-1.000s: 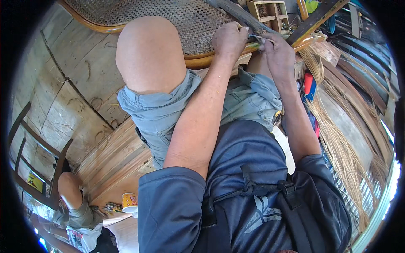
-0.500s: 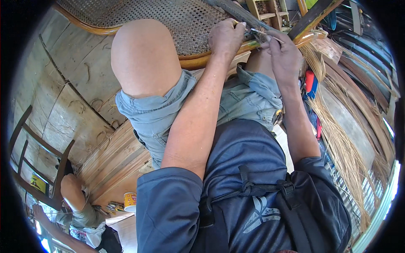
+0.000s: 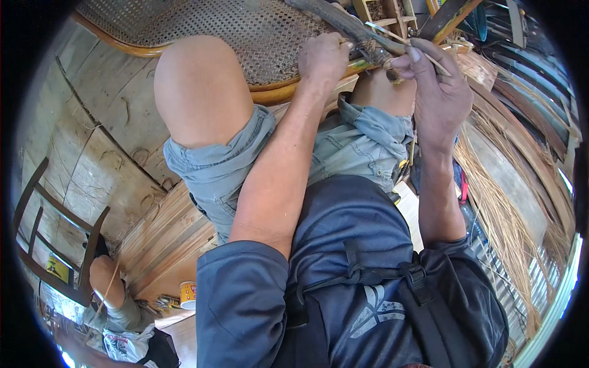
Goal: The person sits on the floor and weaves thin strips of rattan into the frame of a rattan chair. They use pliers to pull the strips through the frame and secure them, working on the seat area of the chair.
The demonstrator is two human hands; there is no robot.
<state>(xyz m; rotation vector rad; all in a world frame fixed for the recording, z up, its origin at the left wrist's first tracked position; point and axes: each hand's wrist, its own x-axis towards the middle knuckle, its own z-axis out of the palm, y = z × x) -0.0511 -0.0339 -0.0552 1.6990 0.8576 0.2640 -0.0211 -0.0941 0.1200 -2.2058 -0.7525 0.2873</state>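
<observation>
A woven cane chair seat (image 3: 276,46) with a glossy brown rattan rim (image 3: 276,93) lies across the far side of my knees. At the rim, my left hand (image 3: 323,58) is closed in a pinch; what its fingertips grip is too small to make out. Close to it, strands wrap a joint (image 3: 370,50) beside a dark pole (image 3: 343,22). My right hand (image 3: 443,92), right of the joint, grips a thin stick-like tool (image 3: 393,34) with a pale tip pointing up and left. A small brown rounded piece (image 3: 392,76) shows below its fingers.
Loose straw-coloured strands (image 3: 491,202) hang along the right, beside curved dark strips (image 3: 521,80). At lower left, another person (image 3: 116,306) sits by a dark wooden frame (image 3: 61,214). A yellow cup (image 3: 188,294) stands near tools on the planks (image 3: 165,239).
My right hand has drawn back to the right, and its tool has come up from the joint. My left hand has shifted slightly left and nearer. The other person's arm has moved.
</observation>
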